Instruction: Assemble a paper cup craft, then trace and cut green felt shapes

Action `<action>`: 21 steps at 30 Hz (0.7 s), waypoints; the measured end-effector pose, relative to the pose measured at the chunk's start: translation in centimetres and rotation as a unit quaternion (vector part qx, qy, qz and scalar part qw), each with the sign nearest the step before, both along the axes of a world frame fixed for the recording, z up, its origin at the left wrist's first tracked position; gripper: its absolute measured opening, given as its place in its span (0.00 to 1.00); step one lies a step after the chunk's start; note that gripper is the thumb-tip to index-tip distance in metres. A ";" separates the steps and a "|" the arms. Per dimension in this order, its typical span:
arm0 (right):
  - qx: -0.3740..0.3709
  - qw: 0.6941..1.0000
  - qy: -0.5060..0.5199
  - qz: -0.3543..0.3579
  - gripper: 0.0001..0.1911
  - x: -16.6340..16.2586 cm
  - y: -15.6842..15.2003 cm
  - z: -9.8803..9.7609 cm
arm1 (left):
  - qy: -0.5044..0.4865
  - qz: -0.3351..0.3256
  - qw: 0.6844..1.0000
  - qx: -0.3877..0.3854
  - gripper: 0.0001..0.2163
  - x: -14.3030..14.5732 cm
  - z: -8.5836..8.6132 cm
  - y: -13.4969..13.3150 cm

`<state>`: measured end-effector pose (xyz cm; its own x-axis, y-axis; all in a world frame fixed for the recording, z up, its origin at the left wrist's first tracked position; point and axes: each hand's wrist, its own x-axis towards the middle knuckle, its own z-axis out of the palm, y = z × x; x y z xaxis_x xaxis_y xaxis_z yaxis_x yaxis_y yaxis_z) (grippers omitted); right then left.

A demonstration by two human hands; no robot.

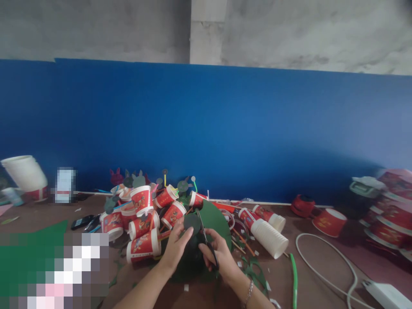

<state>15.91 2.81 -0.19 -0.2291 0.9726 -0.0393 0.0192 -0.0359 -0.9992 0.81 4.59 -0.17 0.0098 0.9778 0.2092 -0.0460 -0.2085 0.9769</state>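
Near the front middle of the table, my left hand (177, 244) pinches a dark green paper piece (192, 223) with a rounded top. My right hand (217, 253) grips black-handled scissors (203, 227), whose blades point up and away, close to the paper's right edge. Whether the blades touch the paper I cannot tell. Beneath both hands lies a large round sheet of green paper (219, 221). Left of my hands is a heap of red and white paper cups (143, 249), some with paper animal heads (139, 179) attached.
Stacked paper cups (269, 238) lie right of the green sheet, with green scraps (254, 272) nearer me. A white cable (325, 242) loops toward a power strip (386, 294). Big red tubs (392, 219) stand far right. A blue partition (206, 128) closes off the back.
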 end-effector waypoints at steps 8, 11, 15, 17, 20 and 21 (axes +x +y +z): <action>-0.010 1.000 -0.002 0.008 0.32 0.0 -0.1 0.0 | 0.026 0.035 0.999 0.003 0.13 -0.2 -0.7 0.4; -0.010 1.000 0.013 0.004 0.30 0.0 -0.2 -0.1 | 0.048 0.023 0.999 0.007 0.14 -0.3 -0.7 0.4; -0.010 1.000 0.017 0.004 0.29 -0.1 -0.1 0.1 | 0.061 0.022 0.998 0.022 0.13 -0.4 -0.6 0.3; -0.005 1.000 0.012 0.007 0.29 -0.1 -0.1 0.1 | 0.056 0.026 0.998 0.021 0.13 -0.3 -0.5 0.3; 0.002 1.000 0.007 0.005 0.30 0.0 0.0 0.0 | 0.044 0.026 0.999 0.015 0.14 -0.3 -0.5 0.3; 0.003 1.000 0.005 0.003 0.31 0.1 0.0 -0.1 | 0.041 0.028 0.999 0.011 0.14 -0.3 -0.5 0.3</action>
<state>15.96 2.78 -0.26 -0.2361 0.9712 -0.0318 0.0085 -0.0307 -0.9995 0.52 4.88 -0.70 -0.0268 0.9725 0.2314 0.0453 -0.2300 0.9721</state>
